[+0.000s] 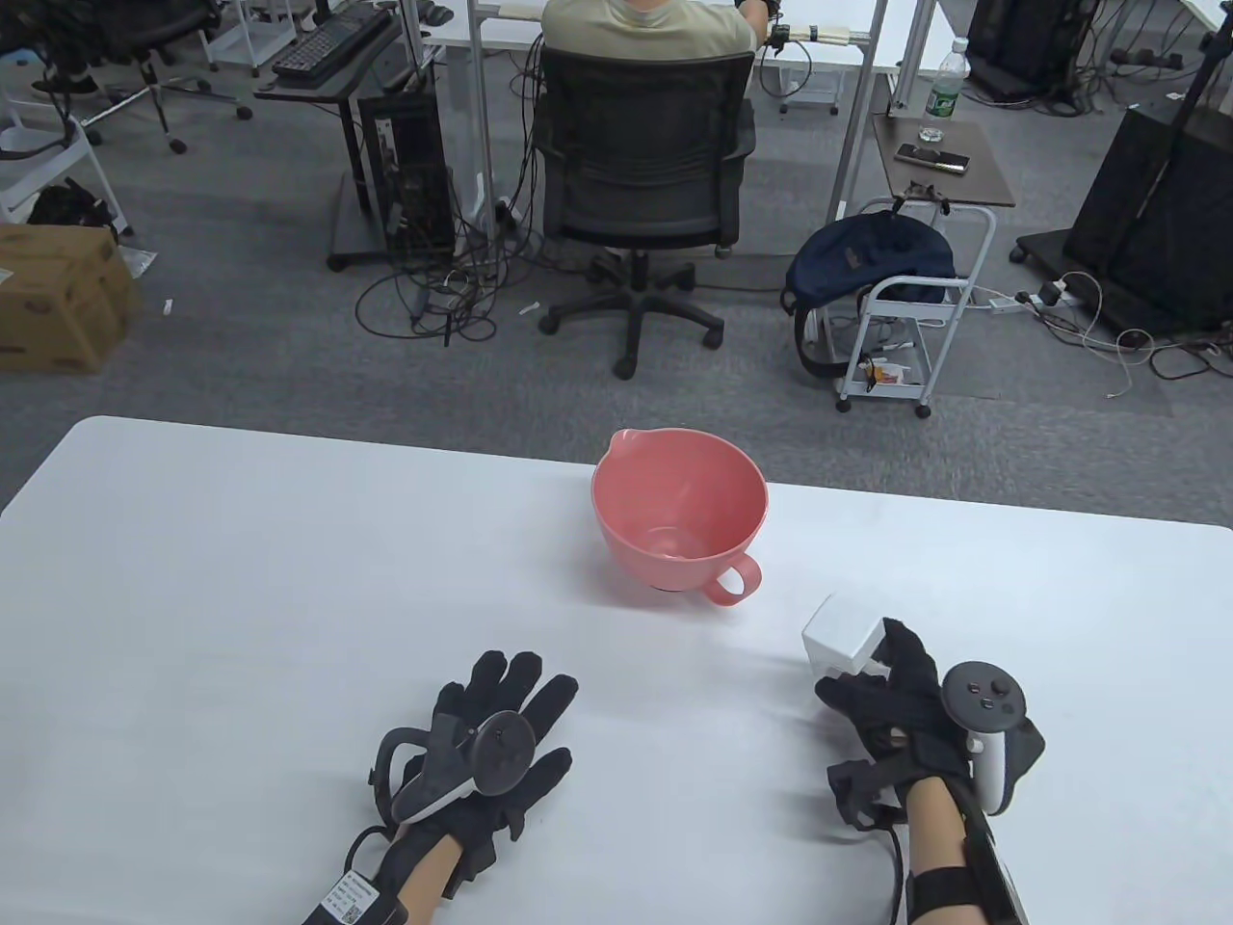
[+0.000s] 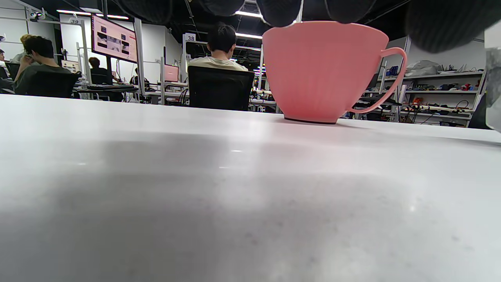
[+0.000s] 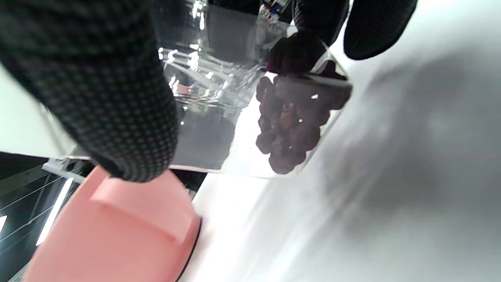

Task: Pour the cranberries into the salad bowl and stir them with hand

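Observation:
A pink salad bowl [image 1: 679, 520] with a handle and a spout stands upright at the middle of the white table [image 1: 241, 578], and its inside looks bare. To its right my right hand [image 1: 872, 670] grips a small clear container [image 1: 840, 644] with a white top. In the right wrist view dark red cranberries [image 3: 291, 121] lie in the clear container [image 3: 219, 109], my gloved fingers [image 3: 98, 90] curl round it, and the pink bowl [image 3: 109, 231] is just beside it. My left hand [image 1: 511, 699] rests flat on the table with fingers spread, holding nothing. The left wrist view shows the bowl [image 2: 325, 70] ahead.
A person sits on a black office chair [image 1: 641, 183] with their back to me, beyond the table's far edge. Desks, a cart with a blue bag [image 1: 872, 260] and a cardboard box [image 1: 58, 299] stand on the floor farther off.

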A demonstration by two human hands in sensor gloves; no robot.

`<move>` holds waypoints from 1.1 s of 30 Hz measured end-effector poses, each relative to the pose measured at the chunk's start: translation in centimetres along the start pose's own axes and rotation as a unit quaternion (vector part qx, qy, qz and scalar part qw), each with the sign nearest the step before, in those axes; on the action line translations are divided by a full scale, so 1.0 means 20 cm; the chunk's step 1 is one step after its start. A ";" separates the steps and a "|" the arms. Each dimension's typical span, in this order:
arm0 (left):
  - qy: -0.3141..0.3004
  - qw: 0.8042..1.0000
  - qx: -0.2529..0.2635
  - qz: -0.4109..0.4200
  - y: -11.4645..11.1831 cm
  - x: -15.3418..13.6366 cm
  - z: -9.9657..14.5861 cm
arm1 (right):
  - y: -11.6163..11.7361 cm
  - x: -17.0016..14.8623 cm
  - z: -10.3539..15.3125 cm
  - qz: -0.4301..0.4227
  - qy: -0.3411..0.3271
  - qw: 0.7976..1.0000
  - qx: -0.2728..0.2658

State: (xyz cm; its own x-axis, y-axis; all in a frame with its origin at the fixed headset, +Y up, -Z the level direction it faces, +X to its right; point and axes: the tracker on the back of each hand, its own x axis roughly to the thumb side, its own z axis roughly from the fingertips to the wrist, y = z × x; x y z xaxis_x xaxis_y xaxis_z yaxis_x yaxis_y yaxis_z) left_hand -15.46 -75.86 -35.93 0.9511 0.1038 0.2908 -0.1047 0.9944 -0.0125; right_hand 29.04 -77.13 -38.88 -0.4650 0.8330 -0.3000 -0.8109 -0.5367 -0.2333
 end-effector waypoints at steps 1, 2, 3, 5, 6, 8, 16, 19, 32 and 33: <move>-0.001 1.000 -0.001 -0.001 0.00 0.00 0.00 | 0.01 0.02 0.03 -0.008 -0.010 1.000 0.004; -0.001 1.000 -0.001 0.000 0.00 0.00 0.00 | 0.01 0.03 0.04 -0.013 -0.014 1.000 0.005; -0.002 1.000 -0.002 0.000 0.00 0.00 0.00 | 0.02 0.04 0.07 -0.018 -0.021 1.000 0.006; -0.004 1.000 -0.002 0.006 0.00 0.00 0.00 | 0.04 0.06 0.13 -0.033 -0.020 0.999 -0.002; -0.006 1.000 -0.001 0.013 0.00 -0.01 0.01 | 0.06 0.08 0.17 -0.039 -0.019 0.999 -0.005; -0.007 1.000 0.003 0.023 0.01 -0.01 0.01 | 0.09 0.10 0.23 -0.052 -0.026 0.998 0.002; -0.013 0.999 0.012 0.044 0.01 -0.01 0.01 | 0.19 0.24 0.43 -0.040 -0.056 0.998 0.003; -0.019 0.998 0.020 0.059 0.02 0.00 0.03 | 0.23 0.27 0.50 -0.045 -0.068 0.997 -0.002; -0.050 0.976 0.029 0.211 0.06 0.13 0.05 | 0.38 0.33 0.62 -0.038 -0.139 0.988 0.061; -0.051 0.968 0.021 0.243 0.07 0.14 0.03 | 0.38 0.33 0.63 -0.037 -0.142 0.987 0.067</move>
State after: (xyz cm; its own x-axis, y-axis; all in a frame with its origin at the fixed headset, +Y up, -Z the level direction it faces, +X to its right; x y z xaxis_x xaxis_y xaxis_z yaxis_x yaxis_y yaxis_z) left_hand -13.07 -74.20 -34.48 0.7533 0.5546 0.3535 -0.5465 0.8269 -0.1327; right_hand 15.26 -74.01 -31.08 -0.4676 0.8839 -0.0106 -0.8774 -0.4655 -0.1156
